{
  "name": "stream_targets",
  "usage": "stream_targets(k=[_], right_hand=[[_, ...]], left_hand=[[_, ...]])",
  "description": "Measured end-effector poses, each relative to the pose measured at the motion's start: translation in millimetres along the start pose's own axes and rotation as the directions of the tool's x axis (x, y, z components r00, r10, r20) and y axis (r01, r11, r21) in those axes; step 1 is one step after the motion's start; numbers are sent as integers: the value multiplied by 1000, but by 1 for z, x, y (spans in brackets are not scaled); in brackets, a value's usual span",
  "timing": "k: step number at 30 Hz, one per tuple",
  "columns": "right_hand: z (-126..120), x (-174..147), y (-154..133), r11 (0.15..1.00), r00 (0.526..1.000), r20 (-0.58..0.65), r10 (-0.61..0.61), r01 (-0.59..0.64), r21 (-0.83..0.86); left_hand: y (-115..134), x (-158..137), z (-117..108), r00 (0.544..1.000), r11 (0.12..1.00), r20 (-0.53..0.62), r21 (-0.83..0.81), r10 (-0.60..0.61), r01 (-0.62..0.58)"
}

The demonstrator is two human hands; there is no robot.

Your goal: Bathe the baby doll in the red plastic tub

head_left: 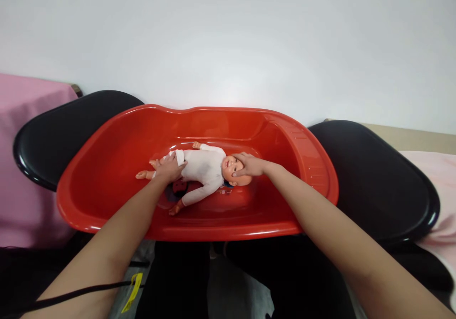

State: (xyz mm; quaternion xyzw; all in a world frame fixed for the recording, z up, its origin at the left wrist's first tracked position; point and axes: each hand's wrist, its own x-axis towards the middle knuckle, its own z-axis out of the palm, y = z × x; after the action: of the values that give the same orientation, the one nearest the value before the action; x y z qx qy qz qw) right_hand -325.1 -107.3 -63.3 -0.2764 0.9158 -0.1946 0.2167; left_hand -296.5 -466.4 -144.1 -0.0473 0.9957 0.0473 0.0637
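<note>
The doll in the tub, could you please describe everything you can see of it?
The doll lies face up in the red tub, head toward the picture's right, arms spread. It has a smooth, plastic-looking head, bare feet and a white, long-sleeved top. The right hand touches its head; the left hand, its lower body.

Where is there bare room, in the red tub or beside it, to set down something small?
In the red tub, between the feet of the doll and the tub's left end. Beside it, the left black surface, between tub and pink cloth, and the right black surface, between tub and pale cloth. Crowded: mid-tub, with the doll, left hand and right hand.
</note>
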Motion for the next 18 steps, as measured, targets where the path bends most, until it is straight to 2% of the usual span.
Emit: stream_targets(k=[3, 12, 15, 18], right_hand=[[-1, 0, -1, 1000, 1000, 6, -2, 2, 10], [2, 6, 6, 999, 1000, -8, -27, 27, -20], [3, 8, 8, 999, 1000, -8, -23, 23, -25], [3, 8, 7, 1000, 1000, 1, -19, 19, -23]], left_hand=[[-6, 0, -2, 998, 997, 12, -51, -53, 54], [-35, 7, 4, 976, 979, -91, -57, -198, 194], [-27, 12, 4, 977, 990, -165, -69, -132, 122], [-4, 16, 0, 958, 996, -274, -20, 81, -90]])
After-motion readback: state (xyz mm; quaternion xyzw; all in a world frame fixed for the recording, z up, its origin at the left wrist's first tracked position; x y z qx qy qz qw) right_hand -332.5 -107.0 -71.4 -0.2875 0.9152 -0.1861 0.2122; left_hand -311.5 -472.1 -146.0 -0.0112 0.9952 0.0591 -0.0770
